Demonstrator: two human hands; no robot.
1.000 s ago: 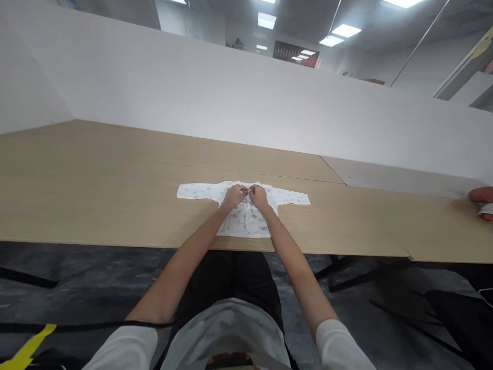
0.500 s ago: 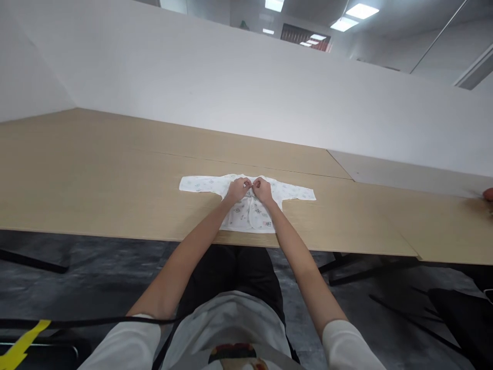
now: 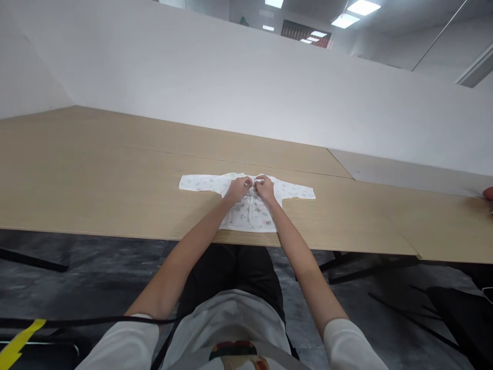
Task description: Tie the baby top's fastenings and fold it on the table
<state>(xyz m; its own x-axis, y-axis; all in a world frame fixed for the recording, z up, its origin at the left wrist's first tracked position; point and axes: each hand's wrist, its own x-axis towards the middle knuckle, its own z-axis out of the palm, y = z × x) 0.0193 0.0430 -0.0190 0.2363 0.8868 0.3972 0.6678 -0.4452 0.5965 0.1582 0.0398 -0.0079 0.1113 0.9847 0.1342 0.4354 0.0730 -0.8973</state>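
A small white baby shirt (image 3: 246, 218) with a sparse print lies face up on the table, both sleeves spread out to the sides. My left hand (image 3: 239, 188) is at the neckline, its thumb and fingers pinched on the shirt's front edge. Close beside it, my right hand (image 3: 265, 188) has its fingers bent and pinched at the other side of the neck opening. What exactly sits between the fingertips is too small to make out. My hands and forearms hide part of the chest.
The light wood table (image 3: 96, 164) runs wide to both sides, with a white partition (image 3: 215, 87) behind it. A bit of another person's hand (image 3: 488, 193) shows at the right edge. A black chair (image 3: 458, 318) stands at lower right.
My right hand's fingers have shifted slightly and loosened away from the left fingertips. The left hand and the shirt stay nearly in place.
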